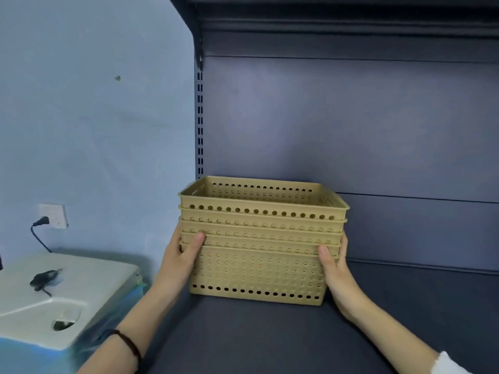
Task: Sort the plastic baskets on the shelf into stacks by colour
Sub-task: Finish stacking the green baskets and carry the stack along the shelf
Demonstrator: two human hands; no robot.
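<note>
A stack of several nested tan plastic baskets (259, 271) with rows of round holes stands on the dark shelf board (270, 333), near its left end. My left hand (182, 259) grips the stack's left side, thumb across the front rims. My right hand (336, 268) clasps the right side, thumb on the front near the lower rims. The stack sits upright, its bottom on the board. No baskets of another colour are in view.
The shelf's dark back panel (351, 125) rises behind the stack, with an upper shelf (337, 12) overhead. To the left stand a slotted upright (199, 125), a pale blue wall, a wall socket (54, 215) with a plug, and a white-and-blue appliance (62, 298).
</note>
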